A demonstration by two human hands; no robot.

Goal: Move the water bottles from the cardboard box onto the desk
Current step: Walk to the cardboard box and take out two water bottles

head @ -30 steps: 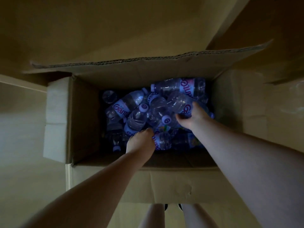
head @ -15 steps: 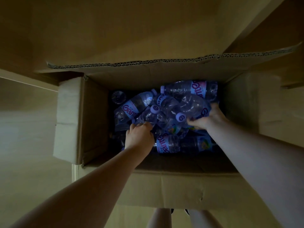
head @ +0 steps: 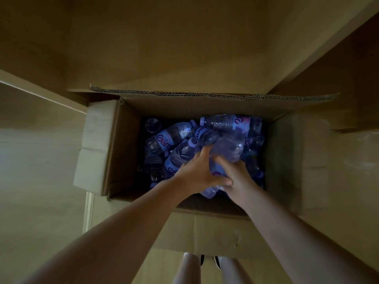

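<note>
You are reaching both arms down into the open cardboard box (head: 215, 234) in the middle of the frame, and your two hands are meeting over the same cluster of water bottles (head: 170, 138) near the box's centre. Your left hand (head: 200, 173) is lying across the top of a held bottle (head: 227, 152), its fingers curling over the clear plastic toward the upper right and its thumb stretching right along the bottle's lower side. Your right hand (head: 235, 175) is pressing in from the lower right, its fingers wrapping the same bottle from beneath, just touching your left thumb. That bottle is running diagonally between your palms, its crumpled upper end sticking out above your fingertips and its lower end showing below your hands. The other bottles are lying jumbled in the dim box, mostly left of and above your hands.
</note>
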